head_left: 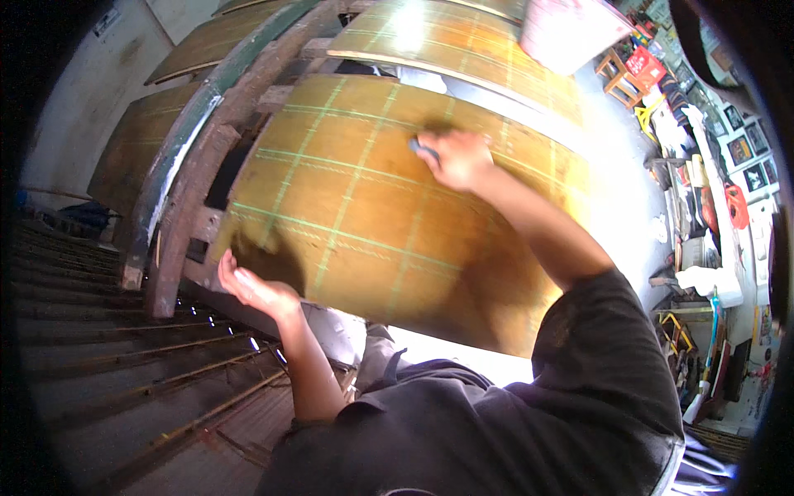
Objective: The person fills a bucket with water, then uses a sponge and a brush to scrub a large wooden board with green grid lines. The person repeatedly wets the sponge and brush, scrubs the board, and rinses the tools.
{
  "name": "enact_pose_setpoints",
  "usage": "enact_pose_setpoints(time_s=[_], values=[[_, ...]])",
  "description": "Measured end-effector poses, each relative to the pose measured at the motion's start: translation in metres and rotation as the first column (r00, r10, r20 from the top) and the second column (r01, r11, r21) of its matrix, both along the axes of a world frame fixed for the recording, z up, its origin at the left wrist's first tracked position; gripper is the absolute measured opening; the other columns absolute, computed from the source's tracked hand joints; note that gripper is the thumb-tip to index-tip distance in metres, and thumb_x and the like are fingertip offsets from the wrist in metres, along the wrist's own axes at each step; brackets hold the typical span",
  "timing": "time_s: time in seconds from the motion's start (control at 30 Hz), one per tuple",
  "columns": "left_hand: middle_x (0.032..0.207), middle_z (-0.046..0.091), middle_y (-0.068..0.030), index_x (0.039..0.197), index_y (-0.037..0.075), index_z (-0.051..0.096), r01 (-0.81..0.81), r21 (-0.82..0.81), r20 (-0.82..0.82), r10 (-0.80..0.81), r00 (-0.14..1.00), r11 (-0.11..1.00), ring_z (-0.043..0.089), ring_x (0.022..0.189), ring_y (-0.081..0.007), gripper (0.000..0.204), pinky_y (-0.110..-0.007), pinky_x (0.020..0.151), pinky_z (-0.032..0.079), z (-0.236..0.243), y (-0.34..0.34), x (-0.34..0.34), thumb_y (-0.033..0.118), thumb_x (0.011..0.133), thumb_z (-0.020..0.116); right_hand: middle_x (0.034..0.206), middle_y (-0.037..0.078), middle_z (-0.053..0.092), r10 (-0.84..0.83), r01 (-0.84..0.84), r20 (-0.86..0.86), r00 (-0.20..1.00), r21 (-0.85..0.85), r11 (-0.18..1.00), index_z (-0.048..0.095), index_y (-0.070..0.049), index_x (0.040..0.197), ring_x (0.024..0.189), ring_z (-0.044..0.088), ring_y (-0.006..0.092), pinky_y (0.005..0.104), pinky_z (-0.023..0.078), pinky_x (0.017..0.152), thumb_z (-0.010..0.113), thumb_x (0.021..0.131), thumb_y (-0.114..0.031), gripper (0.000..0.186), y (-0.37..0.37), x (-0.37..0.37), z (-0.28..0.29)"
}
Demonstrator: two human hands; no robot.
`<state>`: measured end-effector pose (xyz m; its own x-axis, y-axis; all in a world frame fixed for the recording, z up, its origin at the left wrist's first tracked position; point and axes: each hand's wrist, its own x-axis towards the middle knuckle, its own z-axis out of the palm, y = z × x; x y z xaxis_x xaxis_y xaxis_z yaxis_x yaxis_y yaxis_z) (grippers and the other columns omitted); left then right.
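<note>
A large yellowish-brown board (364, 207) with green grid lines lies across a wooden frame in front of me. My right hand (453, 159) is closed on a small blue-grey object (419, 147), pressed to the upper middle of the board; what it is exactly is hard to tell. My left hand (258, 288) is at the board's lower-left corner, palm partly up, fingers loosely curved and holding nothing visible; whether the fingertips touch the edge is unclear. Shadows fall across the board's lower part.
More lined boards (422, 37) rest on racks beyond and at left, beside wooden rails (184, 211). A pink bucket (564, 37) stands at top right. Slatted racks (149, 364) are lower left. Along the right wall are a wooden stool (616, 78) and cluttered shelves.
</note>
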<state>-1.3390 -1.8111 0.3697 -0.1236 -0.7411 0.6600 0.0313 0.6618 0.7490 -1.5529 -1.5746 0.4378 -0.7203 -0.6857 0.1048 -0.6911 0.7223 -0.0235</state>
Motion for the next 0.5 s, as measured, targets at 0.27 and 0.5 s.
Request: enact_pose_setpoints(time_s=[0.27, 0.5], values=[[0.116, 0.043, -0.0215, 0.112, 0.002, 0.045, 0.222, -0.135, 0.209, -0.191, 0.959, 0.966, 0.041, 0.109, -0.0334, 0.034, -0.055, 0.087, 0.029, 0.019, 0.151, 0.015, 0.023, 0.089, 0.033, 0.064, 0.007, 0.055, 0.108, -0.089, 0.069, 0.992, -0.239, 0.967, 0.058, -0.013, 0.085, 0.057, 0.057, 0.0248, 0.0361, 0.044, 0.045, 0.062, 0.072, -0.017, 0.014, 0.202, 0.215, 0.007], [0.125, 0.035, -0.0208, 0.118, 0.002, 0.041, -0.007, -0.134, 0.546, 0.080, 0.834, 0.991, 0.030, 0.118, -0.0359, 0.056, -0.059, 0.092, 0.014, 0.025, 0.182, 0.007, 0.046, 0.084, 0.045, 0.059, 0.009, 0.051, 0.106, -0.129, -0.114, 0.988, -0.224, 0.966, 0.054, -0.012, 0.079, 0.050, 0.054, 0.0266, 0.0387, 0.040, 0.040, 0.056, 0.078, -0.023, 0.011, 0.200, 0.174, 0.005]])
